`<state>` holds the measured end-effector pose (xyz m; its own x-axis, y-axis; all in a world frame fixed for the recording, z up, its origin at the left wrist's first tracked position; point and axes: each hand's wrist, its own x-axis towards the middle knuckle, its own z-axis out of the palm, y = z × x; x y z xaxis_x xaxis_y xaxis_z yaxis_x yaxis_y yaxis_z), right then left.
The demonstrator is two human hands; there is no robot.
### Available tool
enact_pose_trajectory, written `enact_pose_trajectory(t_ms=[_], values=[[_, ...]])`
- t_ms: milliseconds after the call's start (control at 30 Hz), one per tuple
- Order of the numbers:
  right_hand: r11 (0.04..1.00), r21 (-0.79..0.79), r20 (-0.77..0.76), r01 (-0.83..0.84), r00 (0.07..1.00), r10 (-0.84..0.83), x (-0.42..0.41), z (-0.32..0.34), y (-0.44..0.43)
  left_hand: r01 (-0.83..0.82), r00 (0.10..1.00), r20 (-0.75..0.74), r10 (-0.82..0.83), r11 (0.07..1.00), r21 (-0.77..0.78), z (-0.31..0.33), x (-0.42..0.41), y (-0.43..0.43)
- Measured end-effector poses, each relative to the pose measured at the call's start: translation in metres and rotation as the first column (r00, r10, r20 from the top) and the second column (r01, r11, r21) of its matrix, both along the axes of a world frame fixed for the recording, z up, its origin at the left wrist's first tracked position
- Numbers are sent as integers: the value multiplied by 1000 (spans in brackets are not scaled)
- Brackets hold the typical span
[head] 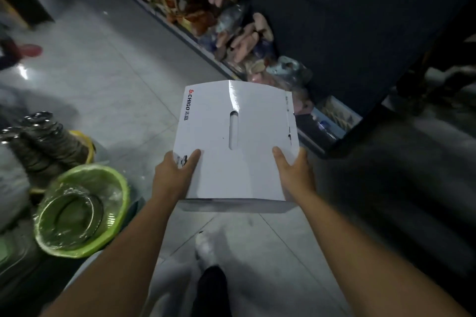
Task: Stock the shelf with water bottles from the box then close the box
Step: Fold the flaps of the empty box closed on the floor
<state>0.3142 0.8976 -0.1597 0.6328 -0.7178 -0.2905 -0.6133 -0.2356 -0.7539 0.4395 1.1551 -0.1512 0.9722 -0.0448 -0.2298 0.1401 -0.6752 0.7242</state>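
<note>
A white cardboard box [239, 157] printed with "CHIGO" hangs above the tiled floor in the middle of the view, its top flaps shut and a long handle slot cut through the lid. My left hand [175, 172] grips its near left corner, thumb lying on the lid. My right hand [293, 170] grips the near right corner the same way. No water bottle shows; the box's inside is hidden. A dark shelf unit [360, 33] stands at the right.
A low shelf of slippers and soft goods [231, 28] runs along the upper middle. Green basins wrapped in plastic [82, 208] and stacked metal lids [43, 141] sit at the left. Another person's red shoe [28, 50] shows at far left. My own feet [208, 265] stand below the box.
</note>
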Motion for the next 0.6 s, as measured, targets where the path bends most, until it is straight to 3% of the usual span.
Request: enact_pose_trajectory(t_ms=[167,400,600], values=[[997,-20,22,-69,997,70,158,25,19,-84,996,-16,83,991,-100,12,136,32],[992,14,43,-122,992,121,354,49,42,-154,988,-24,152,983,-103,46,303,63],[971,50,53,-235,971,232,534,33,51,-273,961,-65,268,957,-95,23,451,76]])
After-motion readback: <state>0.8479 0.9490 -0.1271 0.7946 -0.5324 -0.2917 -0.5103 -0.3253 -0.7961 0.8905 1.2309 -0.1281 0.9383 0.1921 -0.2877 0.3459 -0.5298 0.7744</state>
